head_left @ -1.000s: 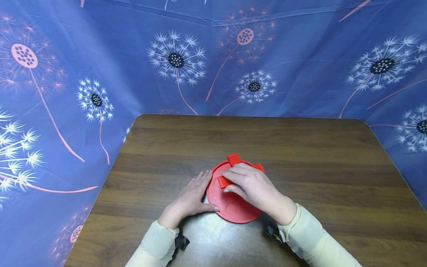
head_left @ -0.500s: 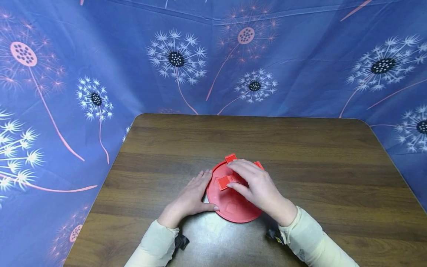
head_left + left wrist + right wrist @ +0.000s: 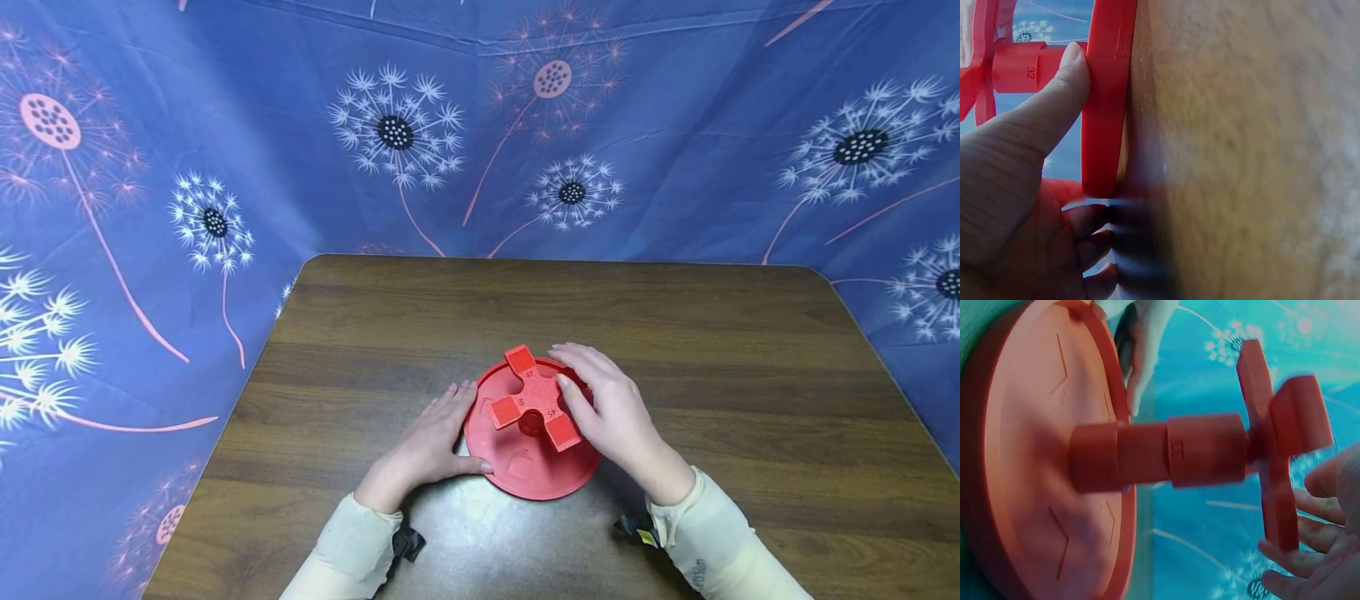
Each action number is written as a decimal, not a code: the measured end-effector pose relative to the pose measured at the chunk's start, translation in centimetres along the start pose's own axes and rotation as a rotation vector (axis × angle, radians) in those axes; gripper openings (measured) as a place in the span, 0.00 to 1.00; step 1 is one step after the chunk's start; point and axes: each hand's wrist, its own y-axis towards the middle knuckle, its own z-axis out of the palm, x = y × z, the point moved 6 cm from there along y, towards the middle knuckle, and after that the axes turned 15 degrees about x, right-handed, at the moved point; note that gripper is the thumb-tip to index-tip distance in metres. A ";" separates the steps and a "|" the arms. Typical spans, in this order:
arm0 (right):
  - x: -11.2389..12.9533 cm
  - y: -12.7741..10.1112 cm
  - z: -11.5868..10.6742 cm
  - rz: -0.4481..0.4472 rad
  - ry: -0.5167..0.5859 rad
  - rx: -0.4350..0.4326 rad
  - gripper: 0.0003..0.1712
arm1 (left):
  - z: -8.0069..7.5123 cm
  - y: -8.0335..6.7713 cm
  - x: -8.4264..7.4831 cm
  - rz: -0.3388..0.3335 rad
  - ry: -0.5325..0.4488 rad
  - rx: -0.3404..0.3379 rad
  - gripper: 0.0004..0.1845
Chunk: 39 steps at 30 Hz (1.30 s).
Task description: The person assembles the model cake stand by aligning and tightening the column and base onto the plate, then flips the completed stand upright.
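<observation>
A red round disc [image 3: 525, 471] lies flat on the brown table [image 3: 675, 333], with a short red post [image 3: 1160, 453] rising from its middle. A red cross-shaped piece [image 3: 534, 398] sits on top of the post. My left hand [image 3: 431, 446] lies along the disc's left edge with its thumb [image 3: 1054, 94] on the rim [image 3: 1107, 94]. My right hand [image 3: 615, 408] is at the cross's right side. Its loosely curved fingers [image 3: 1300, 553] touch the cross [image 3: 1272, 444] and cover the right-hand arm in the head view.
A blue cloth with dandelion prints [image 3: 397, 133] hangs behind the table and on both sides. Bare wood surrounds the disc. The table's left edge [image 3: 247, 392] and rounded far corners are in view.
My right hand has slid from on top of the cross to its right side, uncovering most of the cross. The left hand and the disc have stayed in place.
</observation>
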 end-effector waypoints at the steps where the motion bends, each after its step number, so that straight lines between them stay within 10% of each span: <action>1: -0.4 -0.1 -0.1 0.017 0.017 0.005 0.22 | 0.0 0.0 0.0 0.000 0.000 0.000 0.61; 16: -3.1 -1.6 -0.4 0.112 0.332 0.196 0.28 | 0.0 0.0 -0.1 0.000 -0.004 -0.002 0.61; 39: -1.1 -4.9 0.3 0.194 0.183 -0.050 0.24 | 0.0 -0.1 -0.2 0.003 -0.005 0.001 0.60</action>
